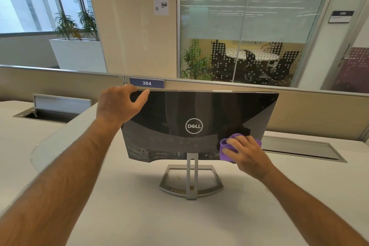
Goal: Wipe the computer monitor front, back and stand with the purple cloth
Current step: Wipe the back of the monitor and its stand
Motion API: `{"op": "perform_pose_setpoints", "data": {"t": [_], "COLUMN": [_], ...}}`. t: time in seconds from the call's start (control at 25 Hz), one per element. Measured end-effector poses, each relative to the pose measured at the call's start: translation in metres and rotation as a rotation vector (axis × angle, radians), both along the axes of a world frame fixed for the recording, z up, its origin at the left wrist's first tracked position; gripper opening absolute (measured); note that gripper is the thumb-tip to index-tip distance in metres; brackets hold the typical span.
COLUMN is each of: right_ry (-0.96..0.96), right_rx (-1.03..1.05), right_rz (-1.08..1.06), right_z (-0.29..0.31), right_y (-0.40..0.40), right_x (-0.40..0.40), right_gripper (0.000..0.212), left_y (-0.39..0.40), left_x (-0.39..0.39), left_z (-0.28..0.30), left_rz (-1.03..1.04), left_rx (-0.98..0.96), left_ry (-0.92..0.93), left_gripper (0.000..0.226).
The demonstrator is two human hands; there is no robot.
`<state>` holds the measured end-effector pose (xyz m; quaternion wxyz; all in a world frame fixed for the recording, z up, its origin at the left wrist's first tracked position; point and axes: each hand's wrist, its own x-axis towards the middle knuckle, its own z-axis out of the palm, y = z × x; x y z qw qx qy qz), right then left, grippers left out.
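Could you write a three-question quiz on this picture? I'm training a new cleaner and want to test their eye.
1. True or false: the monitor shows its back to the camera.
2. Which hand presses the cloth to the monitor? A) left B) right
3. Fill in: the left hand grips the monitor's ___ edge.

Key
1. True: the logo side faces us.
2. B: the right hand holds the cloth at the lower right corner.
3. Top: fingers curl over it, above the stand.

The black Dell monitor (191,120) stands back-side toward the camera on its silver stand (191,181), purple cloth (226,151) against its lower right.
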<state>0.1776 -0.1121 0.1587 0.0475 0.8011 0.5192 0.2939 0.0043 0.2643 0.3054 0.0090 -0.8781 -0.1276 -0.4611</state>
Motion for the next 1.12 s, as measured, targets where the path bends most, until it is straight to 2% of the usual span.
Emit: {"op": "perform_pose_setpoints", "data": {"t": [0.08, 0.16, 0.36, 0.44, 0.56, 0.6, 0.76, 0.8, 1.0, 1.04, 1.12], "right_ry": [0.007, -0.005, -0.116, -0.148, -0.1, -0.095, -0.166, -0.175, -0.121, -0.128, -0.19], "right_rx": [0.139, 0.177, -0.157, -0.097, 0.143, 0.153, -0.194, -0.202, 0.187, 0.178, -0.03], "right_rz": [-0.038, -0.021, 0.139, 0.119, 0.038, 0.041, 0.162, 0.163, 0.056, 0.071, 0.158], "right_z": [0.011, 0.015, 0.002, 0.008, 0.019, 0.018, 0.0, 0.001, 0.023, 0.021, 0.005], "right_y": [0.013, 0.025, 0.023, 0.028, 0.04, 0.043, 0.037, 0.037, 0.064, 0.066, 0.063], "right_x": [0.0, -0.004, -0.014, -0.011, -0.007, -0.009, -0.02, -0.021, -0.02, -0.022, -0.026], "right_gripper": [0.07, 0.067, 0.066, 0.064, 0.064, 0.064, 0.068, 0.068, 0.064, 0.064, 0.064], "left_y": [0.001, 0.003, 0.005, 0.005, 0.005, 0.005, 0.006, 0.006, 0.007, 0.007, 0.006], "left_x": [0.001, 0.001, 0.0, 0.001, 0.001, 0.001, 0.001, 0.002, 0.002, 0.002, 0.001], "left_z": [-0.001, -0.002, -0.002, -0.002, -0.002, -0.002, -0.002, -0.002, -0.002, -0.002, -0.002], "left_rz": [-0.001, -0.004, -0.012, -0.014, -0.013, -0.012, -0.008, -0.01, -0.008, -0.009, -0.012], "left_rx": [-0.002, -0.006, -0.008, -0.015, -0.02, -0.022, -0.024, -0.023, -0.027, -0.027, -0.023], "left_ry": [0.002, 0.002, -0.004, 0.001, 0.006, 0.006, -0.007, -0.003, 0.008, 0.006, 0.003], "left_gripper": [0.054, 0.053, 0.056, 0.057, 0.054, 0.054, 0.054, 0.055, 0.058, 0.057, 0.054]}}
